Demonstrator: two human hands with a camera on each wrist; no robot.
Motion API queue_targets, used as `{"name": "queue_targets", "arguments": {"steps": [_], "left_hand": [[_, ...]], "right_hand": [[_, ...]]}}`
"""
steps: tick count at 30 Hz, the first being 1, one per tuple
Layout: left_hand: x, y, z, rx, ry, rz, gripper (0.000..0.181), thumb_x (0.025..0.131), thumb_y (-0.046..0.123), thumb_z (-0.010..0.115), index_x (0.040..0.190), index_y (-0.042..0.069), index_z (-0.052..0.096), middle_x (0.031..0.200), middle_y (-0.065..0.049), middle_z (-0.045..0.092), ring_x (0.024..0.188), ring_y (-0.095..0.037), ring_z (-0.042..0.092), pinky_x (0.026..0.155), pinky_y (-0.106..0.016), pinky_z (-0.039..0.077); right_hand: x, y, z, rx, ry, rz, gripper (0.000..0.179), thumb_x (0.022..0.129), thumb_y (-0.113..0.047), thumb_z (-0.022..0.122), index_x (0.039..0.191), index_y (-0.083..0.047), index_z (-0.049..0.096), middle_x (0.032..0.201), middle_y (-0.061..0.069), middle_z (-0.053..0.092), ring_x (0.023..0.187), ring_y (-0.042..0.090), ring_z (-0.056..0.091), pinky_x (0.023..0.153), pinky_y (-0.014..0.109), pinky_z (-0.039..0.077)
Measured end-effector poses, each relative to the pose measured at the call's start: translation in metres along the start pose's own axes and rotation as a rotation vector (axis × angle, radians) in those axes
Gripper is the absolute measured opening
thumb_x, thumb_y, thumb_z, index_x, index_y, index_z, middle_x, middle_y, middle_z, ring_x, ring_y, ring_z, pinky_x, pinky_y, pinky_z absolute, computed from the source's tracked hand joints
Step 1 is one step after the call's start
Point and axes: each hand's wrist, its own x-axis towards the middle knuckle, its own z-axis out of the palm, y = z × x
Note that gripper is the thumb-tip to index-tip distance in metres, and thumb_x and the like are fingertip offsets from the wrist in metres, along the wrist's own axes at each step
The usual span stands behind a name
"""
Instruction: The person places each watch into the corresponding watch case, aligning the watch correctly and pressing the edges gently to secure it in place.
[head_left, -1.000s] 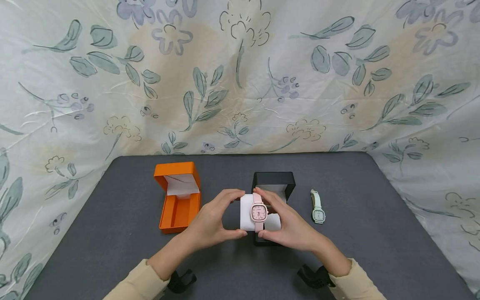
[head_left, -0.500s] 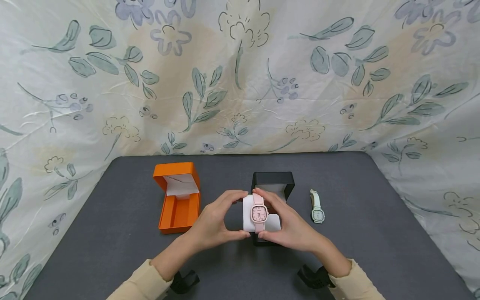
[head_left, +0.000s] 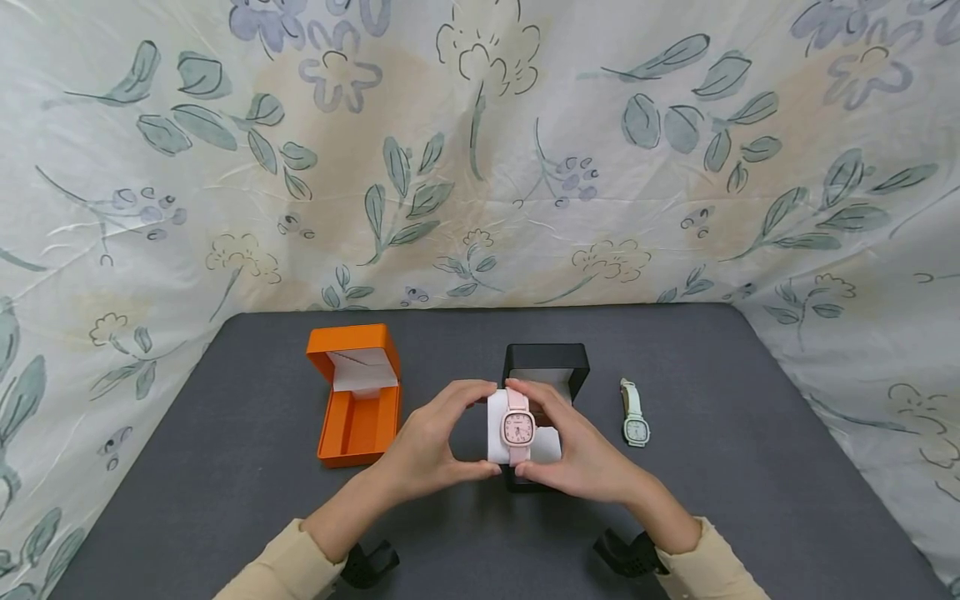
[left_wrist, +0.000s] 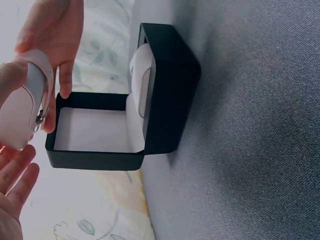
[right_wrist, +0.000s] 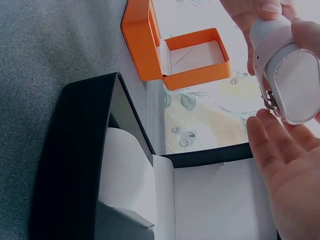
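Against a white floral-printed cloth (head_left: 480, 208), a grey fabric-covered table (head_left: 225, 467) lies below a raised pink square-faced wristwatch (head_left: 518, 428).
The watch's strap wraps a white oval-ended cushion (head_left: 496, 433) held in the air. The left hand (head_left: 423, 437) has its grip pinching the cushion's end; the right hand (head_left: 581, 442) has its grip pinching at the strap. Behind and below stands an open black hinged box (head_left: 547, 355) with a second white cushion (right_wrist: 127, 180) inside. An open orange box (head_left: 348, 340) stands to the left; a pale-green wristwatch (head_left: 636, 429) lies right of the black box.
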Motion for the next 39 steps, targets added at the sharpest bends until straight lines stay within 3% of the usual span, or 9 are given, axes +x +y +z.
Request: {"name": "queue_targets", "arguments": {"steps": [5,24,39], "left_hand": [[0.000,0.000,0.001,0.021,0.006,0.010,0.083,0.065,0.033,0.083,0.132,0.007,0.042,0.130,-0.004,0.047,0.113,-0.014,0.052,0.092,-0.029,0.047],[-0.001,0.001,0.001,0.020,0.007,0.010,0.083,0.065,0.032,0.083,0.132,0.007,0.042,0.130,-0.003,0.048,0.114,-0.014,0.052,0.092,-0.028,0.046],[-0.002,-0.002,0.004,0.022,0.021,0.062,0.084,0.066,0.032,0.083,0.133,0.005,0.040,0.130,-0.007,0.048,0.113,-0.018,0.053,0.091,-0.031,0.048]], "right_hand": [[-0.002,0.019,0.003,-0.033,0.008,-0.029,0.082,0.078,-0.020,0.074,0.144,-0.011,0.027,0.138,0.004,0.036,0.110,0.012,0.047,0.088,0.028,0.046],[-0.001,0.020,0.007,-0.011,-0.001,-0.033,0.081,0.078,-0.020,0.074,0.144,-0.013,0.026,0.138,0.004,0.035,0.113,0.014,0.044,0.090,0.031,0.046],[0.000,0.019,0.008,-0.005,0.006,-0.057,0.082,0.076,-0.019,0.075,0.143,-0.012,0.027,0.138,0.004,0.035,0.114,0.014,0.044,0.090,0.029,0.046]]}}
